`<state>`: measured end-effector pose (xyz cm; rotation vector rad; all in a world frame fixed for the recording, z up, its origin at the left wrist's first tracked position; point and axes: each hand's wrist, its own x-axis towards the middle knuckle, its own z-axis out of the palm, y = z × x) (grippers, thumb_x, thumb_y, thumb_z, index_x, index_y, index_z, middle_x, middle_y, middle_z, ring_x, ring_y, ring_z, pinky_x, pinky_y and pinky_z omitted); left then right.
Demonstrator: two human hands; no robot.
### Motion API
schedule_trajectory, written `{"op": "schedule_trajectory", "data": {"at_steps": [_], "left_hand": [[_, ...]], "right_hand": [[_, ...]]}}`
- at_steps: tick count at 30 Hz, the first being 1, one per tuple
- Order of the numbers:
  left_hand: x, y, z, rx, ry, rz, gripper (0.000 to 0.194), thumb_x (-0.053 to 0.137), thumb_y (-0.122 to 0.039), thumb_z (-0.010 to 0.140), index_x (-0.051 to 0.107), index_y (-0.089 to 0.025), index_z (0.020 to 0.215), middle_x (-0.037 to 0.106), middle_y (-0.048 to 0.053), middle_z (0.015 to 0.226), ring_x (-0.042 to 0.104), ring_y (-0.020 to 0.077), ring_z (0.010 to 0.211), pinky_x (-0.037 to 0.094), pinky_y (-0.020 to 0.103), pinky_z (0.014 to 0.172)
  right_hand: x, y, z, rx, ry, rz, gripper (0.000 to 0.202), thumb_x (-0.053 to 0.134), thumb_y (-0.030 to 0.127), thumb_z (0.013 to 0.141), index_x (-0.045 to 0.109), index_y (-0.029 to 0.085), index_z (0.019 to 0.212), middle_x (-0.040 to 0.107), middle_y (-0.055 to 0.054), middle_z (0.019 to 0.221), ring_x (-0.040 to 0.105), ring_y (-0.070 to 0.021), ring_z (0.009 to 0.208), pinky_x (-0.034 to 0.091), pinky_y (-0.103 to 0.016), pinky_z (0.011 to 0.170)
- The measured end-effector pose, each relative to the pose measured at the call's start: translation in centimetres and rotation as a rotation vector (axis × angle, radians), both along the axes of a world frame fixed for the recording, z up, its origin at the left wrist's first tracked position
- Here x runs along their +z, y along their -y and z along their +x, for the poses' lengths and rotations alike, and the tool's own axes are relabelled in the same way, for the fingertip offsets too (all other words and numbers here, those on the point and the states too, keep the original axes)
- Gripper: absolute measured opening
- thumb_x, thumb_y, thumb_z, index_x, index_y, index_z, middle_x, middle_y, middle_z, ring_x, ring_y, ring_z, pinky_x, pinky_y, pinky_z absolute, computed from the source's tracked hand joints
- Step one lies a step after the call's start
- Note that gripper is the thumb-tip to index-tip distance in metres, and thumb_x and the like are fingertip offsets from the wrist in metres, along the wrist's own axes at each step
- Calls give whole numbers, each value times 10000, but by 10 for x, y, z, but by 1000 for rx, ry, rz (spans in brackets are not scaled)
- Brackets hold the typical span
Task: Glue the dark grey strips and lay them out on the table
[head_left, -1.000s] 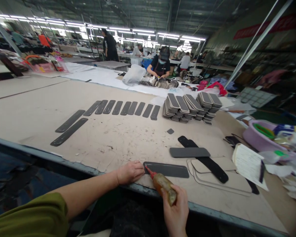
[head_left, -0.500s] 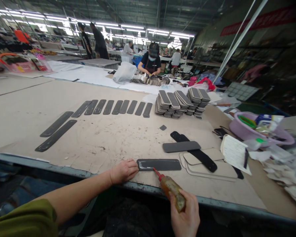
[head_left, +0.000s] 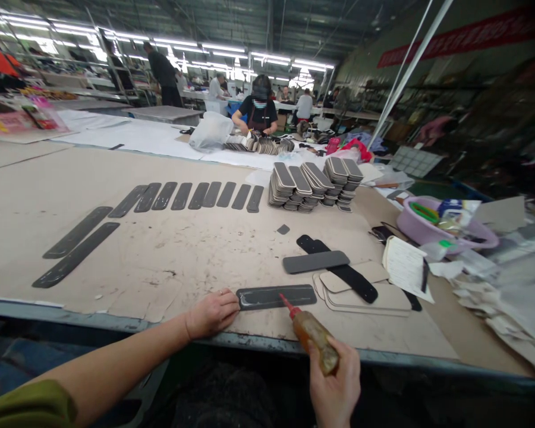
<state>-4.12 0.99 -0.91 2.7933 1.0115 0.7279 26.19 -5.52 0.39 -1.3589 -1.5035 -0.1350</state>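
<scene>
A dark grey rounded strip (head_left: pixel 276 295) lies flat near the table's front edge, with a shiny line of glue along it. At its left end, my left hand (head_left: pixel 214 313) has its fingers closed together, gripping the end against the table. My right hand (head_left: pixel 336 380) is wrapped round a squeeze bottle of amber glue (head_left: pixel 314 339). The bottle tilts so that its red nozzle points at the middle of the strip. Just beyond lies a plain grey strip (head_left: pixel 315 261) across a black strip (head_left: pixel 352 282), on beige card pieces (head_left: pixel 370 297).
Several glue-marked strips (head_left: pixel 182 196) lie in a row at the left and back. Stacked padded pieces (head_left: pixel 310 187) stand behind. A notebook (head_left: pixel 405 267) and a purple basin (head_left: pixel 410 223) are at the right. Another person (head_left: pixel 258 110) works across the table.
The bottle's nozzle has moved slightly along the strip, and the glue line now runs farther along it. The view has shifted; my left hand stays at the strip's left end.
</scene>
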Motion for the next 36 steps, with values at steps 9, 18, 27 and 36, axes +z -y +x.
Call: {"op": "schedule_trajectory", "data": {"at_steps": [9, 18, 27, 36], "left_hand": [[5, 0, 0, 2, -7, -38, 202, 435, -132, 920, 630, -136, 870, 589, 78, 818, 529, 168, 779, 476, 296, 755], [10, 1, 3, 11, 27, -20, 189, 443, -120, 914, 630, -141, 892, 599, 81, 838, 532, 171, 791, 487, 287, 743], [8, 0, 3, 16, -12, -16, 183, 445, -119, 910, 626, -136, 886, 605, 88, 848, 533, 180, 797, 496, 301, 731], [15, 1, 6, 15, 22, -32, 185, 440, -114, 905, 623, -142, 909, 620, 85, 852, 558, 177, 801, 512, 301, 733]], "right_hand": [[-6, -4, -18, 33, -3, -83, 231, 610, 353, 885, 574, 174, 1026, 564, -86, 920, 583, -202, 815, 507, -347, 733], [-6, -3, 6, -84, 9, -7, 263, 658, 361, 854, 581, 158, 1001, 569, -80, 876, 565, -207, 795, 488, -350, 728], [-3, 2, 10, -82, -29, -26, 265, 661, 355, 850, 582, 157, 1008, 566, -76, 881, 562, -202, 807, 484, -336, 730], [-3, 8, -3, 116, -109, -120, 217, 633, 305, 864, 565, 193, 1037, 551, -58, 906, 565, -184, 815, 504, -313, 715]]}}
